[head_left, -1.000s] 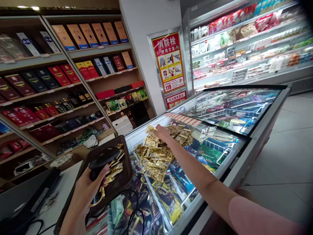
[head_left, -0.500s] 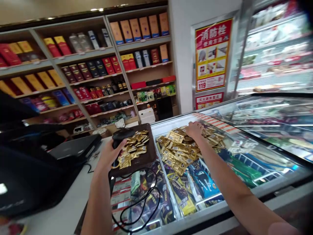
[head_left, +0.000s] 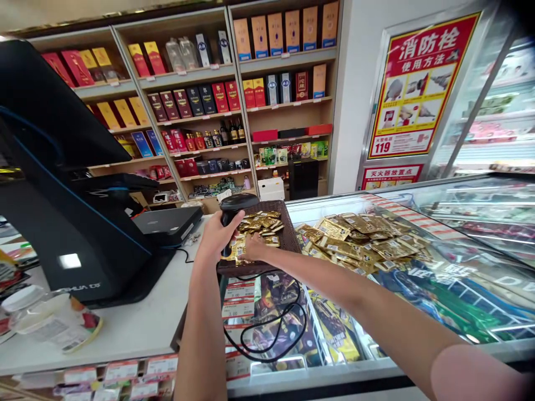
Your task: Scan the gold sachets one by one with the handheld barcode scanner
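My left hand [head_left: 217, 233] is wrapped round the handle of a black barcode scanner [head_left: 239, 201], above the left side of a dark brown woven basket [head_left: 289, 225]. Inside the basket lie many small gold packets [head_left: 264, 221]. My right hand [head_left: 251, 248] reaches into it from the right, fingers down among the packets; whether it grips one is hidden. A larger heap of gold packets [head_left: 359, 236] is spread on the glass freezer top to the right. The scanner's black cable [head_left: 304, 323] loops over the glass below the basket.
A black checkout terminal [head_left: 83, 223] and a white-lidded plastic jar [head_left: 50, 317] stand on the white counter [head_left: 142, 328] at left. Shelves of boxed bottles [head_left: 184, 106] and a red fire hydrant poster [head_left: 422, 83] are behind the freezer.
My right hand has moved left from the gold heap on the freezer into the basket. My left hand still holds the scanner. The camera view has turned left.
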### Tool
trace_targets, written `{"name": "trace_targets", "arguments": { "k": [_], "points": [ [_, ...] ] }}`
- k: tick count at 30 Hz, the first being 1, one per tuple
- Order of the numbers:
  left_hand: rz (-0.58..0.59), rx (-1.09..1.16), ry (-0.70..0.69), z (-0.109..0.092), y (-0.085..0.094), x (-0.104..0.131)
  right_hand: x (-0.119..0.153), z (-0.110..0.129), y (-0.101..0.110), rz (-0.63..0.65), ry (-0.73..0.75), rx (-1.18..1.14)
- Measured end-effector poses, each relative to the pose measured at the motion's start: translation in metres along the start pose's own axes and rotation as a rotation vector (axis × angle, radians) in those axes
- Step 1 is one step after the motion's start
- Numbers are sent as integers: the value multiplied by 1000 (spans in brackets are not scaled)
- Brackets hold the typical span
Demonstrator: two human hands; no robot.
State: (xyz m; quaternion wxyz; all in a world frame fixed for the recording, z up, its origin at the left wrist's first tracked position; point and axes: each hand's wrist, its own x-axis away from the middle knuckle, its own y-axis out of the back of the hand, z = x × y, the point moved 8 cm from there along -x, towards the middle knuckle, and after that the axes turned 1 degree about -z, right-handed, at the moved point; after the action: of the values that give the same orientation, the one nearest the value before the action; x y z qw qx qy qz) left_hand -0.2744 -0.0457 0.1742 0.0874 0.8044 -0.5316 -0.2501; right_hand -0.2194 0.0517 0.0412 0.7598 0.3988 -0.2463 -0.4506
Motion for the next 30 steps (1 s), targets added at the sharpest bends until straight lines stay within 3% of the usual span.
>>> {"name": "trace_targets", "arguments": {
  "k": [4,8,12,16,20,23,26,30],
  "points": [
    [-6,14,-7,-2,4,1,-11,7,-20,5,-167,6],
    [-6,16,-3,-3,5,1,-12,-4,-6,-11,-155,-123],
    [-1,-4,6,-2,-7,-3,0,-40,35,-139,-101,-361],
    [8,6,-6,-7,-29,-4,26,-99,85,-291,-126,-601],
    [125,-95,-26,-14,-53,0,58,-164,133,-361,-175,-764],
    [163,-207,-40,-15,-62,1,80,-203,166,-437,-191,-818],
    [192,-229,-41,-14,-69,2,93,-226,191,-527,-171,-834],
    [231,-222,-48,-17,-82,6,98,-236,203,-550,-200,-809]
  ]
}}
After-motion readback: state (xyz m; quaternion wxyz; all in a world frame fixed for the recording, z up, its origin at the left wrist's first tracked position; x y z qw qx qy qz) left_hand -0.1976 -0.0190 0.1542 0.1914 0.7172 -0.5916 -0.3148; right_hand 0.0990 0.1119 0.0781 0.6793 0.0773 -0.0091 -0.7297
